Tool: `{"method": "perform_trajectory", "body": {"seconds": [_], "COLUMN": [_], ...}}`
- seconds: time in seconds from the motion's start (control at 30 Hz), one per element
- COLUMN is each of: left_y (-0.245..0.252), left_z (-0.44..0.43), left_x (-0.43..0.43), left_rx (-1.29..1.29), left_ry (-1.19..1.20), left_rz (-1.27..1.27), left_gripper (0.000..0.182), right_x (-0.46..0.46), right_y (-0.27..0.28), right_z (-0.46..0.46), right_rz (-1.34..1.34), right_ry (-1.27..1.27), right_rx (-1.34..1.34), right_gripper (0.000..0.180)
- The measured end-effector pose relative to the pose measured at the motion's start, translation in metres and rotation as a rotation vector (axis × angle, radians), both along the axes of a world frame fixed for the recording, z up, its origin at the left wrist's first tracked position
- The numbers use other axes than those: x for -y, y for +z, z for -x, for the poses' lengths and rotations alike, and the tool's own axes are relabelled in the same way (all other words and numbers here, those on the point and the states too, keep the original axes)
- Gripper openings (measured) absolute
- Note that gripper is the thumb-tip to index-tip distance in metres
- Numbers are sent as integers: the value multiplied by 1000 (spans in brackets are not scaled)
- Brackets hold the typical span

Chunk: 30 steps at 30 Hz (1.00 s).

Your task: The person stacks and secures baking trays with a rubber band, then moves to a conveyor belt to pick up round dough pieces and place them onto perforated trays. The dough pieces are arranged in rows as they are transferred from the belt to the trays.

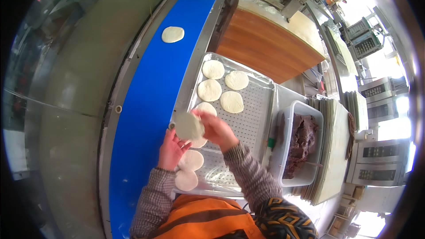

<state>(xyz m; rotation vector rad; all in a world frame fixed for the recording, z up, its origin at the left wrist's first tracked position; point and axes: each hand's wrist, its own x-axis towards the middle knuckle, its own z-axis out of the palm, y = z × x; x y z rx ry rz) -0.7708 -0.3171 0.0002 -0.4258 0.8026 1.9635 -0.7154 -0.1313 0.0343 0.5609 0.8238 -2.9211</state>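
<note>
A pale flat dough disc (189,126) is held up above the left edge of a perforated metal tray (252,122). My right hand (217,128) grips the disc by its right side; the hand and disc are slightly blurred. My left hand (172,151) is at the disc's lower left edge, fingers spread; whether it also grips cannot be told. Several more dough discs lie on the tray, including a disc at the far corner (213,69) and a near one (186,180). Discs beneath my hands are partly hidden.
Left of the tray runs a blue conveyor belt (146,99), carrying one dough disc (173,34). A white plastic tub (294,146) of dark brown paste (302,142) stands at right, beside stacked boards (332,149). A wooden panel (265,46) rises beyond the tray.
</note>
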Motion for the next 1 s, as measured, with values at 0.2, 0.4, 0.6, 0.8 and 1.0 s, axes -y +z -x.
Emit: {"method": "perform_trajectory", "body": {"seconds": [0.2,0.4,0.6,0.8,1.0], "left_y": [-27,-41,-22,-1,-4], "left_z": [-28,-28,-5,22,26], "left_x": [-73,-110,-35,30,67], "left_rx": [-538,-968,-664,-596,-449], "left_ry": [-427,-438,-400,-128,0], "left_rz": [207,264,317,473,541], "left_gripper": [38,42,19,20,25], "right_x": [-11,-54,-39,-19,41], "right_y": [-37,-75,-56,-55,-42], "right_z": [-103,-98,-13,192,222], "right_rz": [-319,-1095,-1394,-1761,-1863], "right_ry": [-319,-452,-447,-114,68], "right_rx": [346,525,227,255,304], "right_gripper": [34,35,33,40,24]}}
